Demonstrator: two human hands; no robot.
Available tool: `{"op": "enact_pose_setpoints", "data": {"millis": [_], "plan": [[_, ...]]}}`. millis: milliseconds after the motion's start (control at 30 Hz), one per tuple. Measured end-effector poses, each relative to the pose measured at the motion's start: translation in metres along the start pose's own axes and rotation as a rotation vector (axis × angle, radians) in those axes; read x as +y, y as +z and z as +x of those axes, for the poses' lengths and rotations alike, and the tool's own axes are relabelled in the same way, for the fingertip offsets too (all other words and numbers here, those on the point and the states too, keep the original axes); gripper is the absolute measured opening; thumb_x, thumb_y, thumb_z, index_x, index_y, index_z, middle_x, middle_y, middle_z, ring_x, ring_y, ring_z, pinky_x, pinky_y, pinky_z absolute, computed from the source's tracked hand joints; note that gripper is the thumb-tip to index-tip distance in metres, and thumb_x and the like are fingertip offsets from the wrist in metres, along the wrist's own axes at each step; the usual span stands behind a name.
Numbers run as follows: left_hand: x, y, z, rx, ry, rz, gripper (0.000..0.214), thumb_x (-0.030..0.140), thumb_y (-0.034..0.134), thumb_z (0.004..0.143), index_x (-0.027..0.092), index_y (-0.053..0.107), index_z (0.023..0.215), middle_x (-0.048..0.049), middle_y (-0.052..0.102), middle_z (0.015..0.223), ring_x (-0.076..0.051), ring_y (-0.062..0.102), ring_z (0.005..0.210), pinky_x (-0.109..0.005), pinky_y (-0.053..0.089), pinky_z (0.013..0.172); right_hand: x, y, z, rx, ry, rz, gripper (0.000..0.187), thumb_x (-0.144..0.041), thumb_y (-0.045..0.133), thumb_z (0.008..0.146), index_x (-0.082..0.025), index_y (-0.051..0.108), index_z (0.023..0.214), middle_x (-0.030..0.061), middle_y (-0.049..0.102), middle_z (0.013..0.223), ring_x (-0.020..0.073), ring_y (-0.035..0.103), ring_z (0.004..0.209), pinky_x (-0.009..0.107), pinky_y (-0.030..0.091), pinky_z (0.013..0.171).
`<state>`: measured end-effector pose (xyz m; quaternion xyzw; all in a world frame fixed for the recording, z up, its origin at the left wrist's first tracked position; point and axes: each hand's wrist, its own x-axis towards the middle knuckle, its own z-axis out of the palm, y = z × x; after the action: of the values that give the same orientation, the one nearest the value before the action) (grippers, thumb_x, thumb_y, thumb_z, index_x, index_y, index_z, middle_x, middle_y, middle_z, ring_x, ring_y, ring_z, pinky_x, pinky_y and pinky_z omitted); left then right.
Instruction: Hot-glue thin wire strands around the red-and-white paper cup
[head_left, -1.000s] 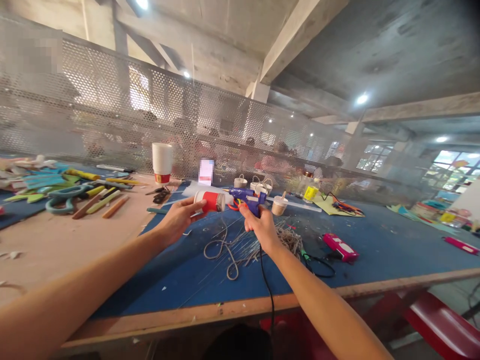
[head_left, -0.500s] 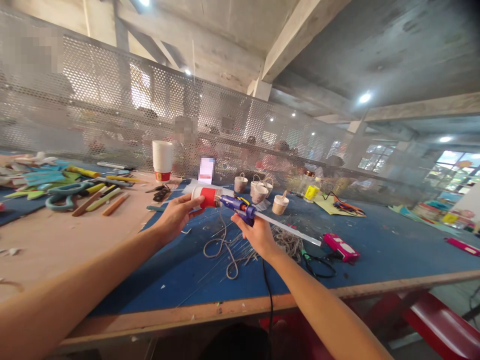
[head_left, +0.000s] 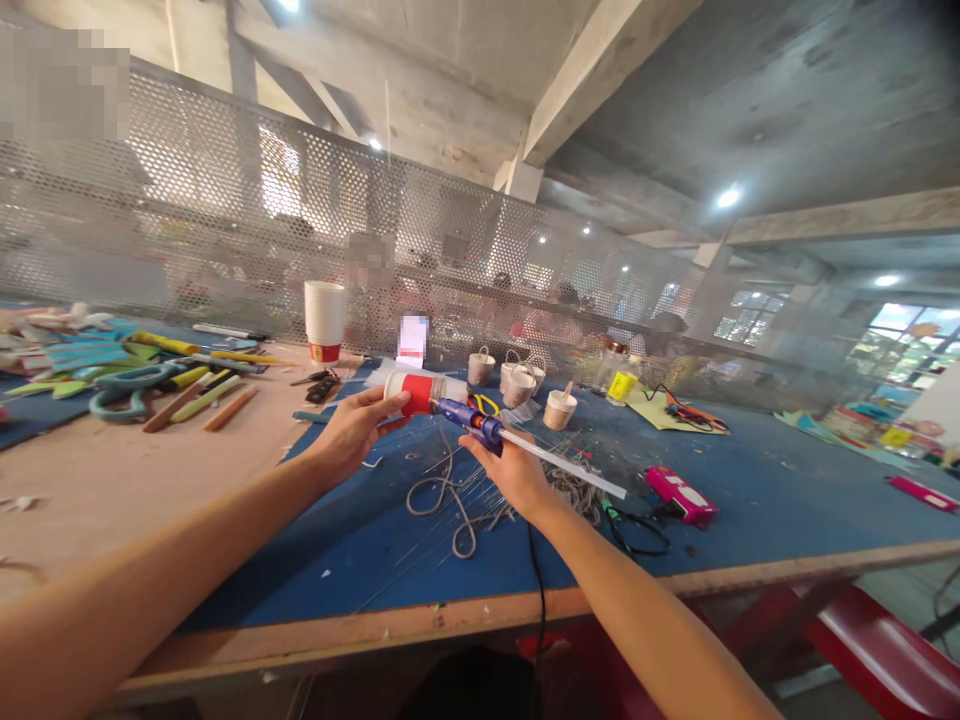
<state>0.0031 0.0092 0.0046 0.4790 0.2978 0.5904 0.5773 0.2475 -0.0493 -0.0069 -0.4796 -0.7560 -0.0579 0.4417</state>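
My left hand [head_left: 358,430] grips a red and white paper cup [head_left: 417,394] lying on its side in the air. Cord is wound round the cup's end facing right. In my right hand [head_left: 514,465] is a blue hot glue gun [head_left: 472,422], its nozzle close to the corded end; whether it touches I cannot tell. A long clear glue stick [head_left: 574,468] sticks out of the gun's back. Below the hands, a grey cord [head_left: 442,490] curls over the blue mat [head_left: 315,560] and runs up towards the cup.
Behind the hands stand small cord-covered cups [head_left: 519,385], a cup with a stick [head_left: 559,410], a phone [head_left: 412,340] and stacked paper cups [head_left: 325,320]. Scissors [head_left: 135,388] and tools lie left. A pink device [head_left: 681,496] and tangled cord [head_left: 581,488] lie right. A perforated screen [head_left: 450,250] closes the back.
The glue gun has tilted and shifted slightly left and down, its stick's back end lower and further left. My left hand and the cup have hardly moved.
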Motion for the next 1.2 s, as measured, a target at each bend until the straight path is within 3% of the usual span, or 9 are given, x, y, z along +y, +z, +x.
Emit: {"op": "enact_pose_setpoints", "data": {"millis": [167, 667, 900, 1200], "plan": [[0.0016, 0.0005, -0.0011, -0.009, 0.017, 0.038, 0.031, 0.038, 0.09, 0.07, 0.019, 0.082, 0.092, -0.0099, 0.082, 0.105, -0.028, 0.072, 0.107, -0.034, 0.059, 0.089, 0.0029, 0.0021, 0.0001, -0.005, -0.002, -0.031, 0.038, -0.056, 0.064, 0.096, -0.02, 0.073, 0.106, 0.0084, 0.079, 0.086, 0.0242, 0.074, 0.073, 0.031, 0.055, 0.071], [0.0049, 0.0066, -0.0042, 0.013, 0.019, 0.028, 0.033, 0.041, 0.093, 0.064, 0.02, 0.083, 0.088, -0.0098, 0.083, 0.097, -0.029, 0.074, 0.099, -0.041, 0.059, 0.09, 0.0024, 0.0008, -0.0003, -0.029, 0.02, -0.057, 0.039, -0.057, 0.064, 0.096, -0.021, 0.075, 0.107, 0.0093, 0.079, 0.086, 0.0267, 0.074, 0.076, 0.033, 0.055, 0.072], [0.0027, 0.0029, -0.0006, -0.001, 0.033, 0.039, 0.031, 0.04, 0.093, 0.067, 0.02, 0.083, 0.088, -0.0097, 0.083, 0.101, -0.027, 0.074, 0.101, -0.036, 0.06, 0.087, 0.003, 0.0015, -0.0007, -0.017, 0.008, -0.072, 0.04, -0.058, 0.063, 0.096, -0.021, 0.076, 0.107, 0.0093, 0.08, 0.087, 0.0254, 0.074, 0.074, 0.032, 0.055, 0.072], [0.0001, 0.0006, 0.0005, -0.013, 0.041, 0.043, 0.033, 0.041, 0.092, 0.067, 0.02, 0.083, 0.092, -0.0109, 0.083, 0.102, -0.029, 0.075, 0.101, -0.039, 0.06, 0.089, 0.0036, 0.0011, -0.0007, -0.02, 0.011, -0.063, 0.042, -0.059, 0.062, 0.096, -0.022, 0.075, 0.11, 0.0097, 0.08, 0.088, 0.027, 0.074, 0.075, 0.034, 0.055, 0.073]]}}
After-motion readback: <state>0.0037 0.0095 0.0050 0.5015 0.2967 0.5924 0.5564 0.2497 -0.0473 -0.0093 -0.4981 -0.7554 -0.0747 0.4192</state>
